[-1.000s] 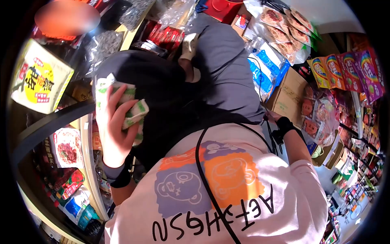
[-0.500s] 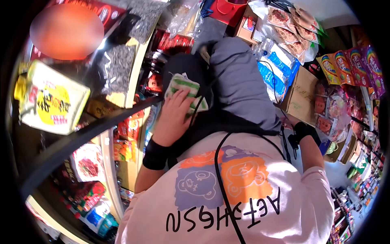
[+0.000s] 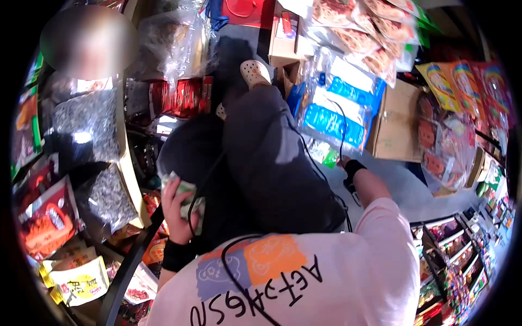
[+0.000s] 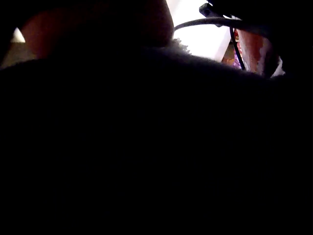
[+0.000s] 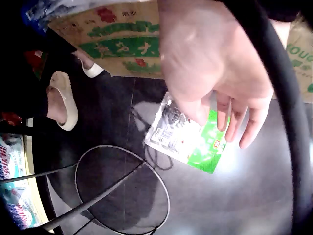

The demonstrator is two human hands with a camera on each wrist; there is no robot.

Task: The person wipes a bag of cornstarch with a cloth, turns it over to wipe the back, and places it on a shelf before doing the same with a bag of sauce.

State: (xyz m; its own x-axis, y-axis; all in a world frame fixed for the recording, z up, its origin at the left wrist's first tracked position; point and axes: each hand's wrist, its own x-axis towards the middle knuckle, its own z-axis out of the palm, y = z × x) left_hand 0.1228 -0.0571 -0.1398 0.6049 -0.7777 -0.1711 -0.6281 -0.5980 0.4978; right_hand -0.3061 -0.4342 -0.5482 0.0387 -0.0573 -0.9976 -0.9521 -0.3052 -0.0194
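My left hand (image 3: 177,220) grips a folded green-and-white cloth (image 3: 188,191), fingers across its outer side and thumb on the near edge, beside the dark trouser leg. In the left wrist view nearly all is dark. My right hand (image 5: 220,63) hangs low, palm side partly showing, with its fingers pointing down and loosely bent. Below it in the right wrist view is a flat white-and-green packet (image 5: 208,152) over the grey floor, overlapped by the thumb and fingertips. In the head view this packet (image 3: 330,158) shows just left of the hand.
Cardboard boxes (image 3: 397,130) and blue-and-white packs (image 3: 337,122) stand beyond my right hand. Crowded shelves with snack bags (image 3: 81,280) run along the left. A thin black cable (image 5: 112,188) loops over the floor. My shoe (image 3: 254,71) is ahead.
The head view has turned and the body leans lower to the right. My right hand is lower, with the green packet now visible. My left hand still has the cloth, now farther left.
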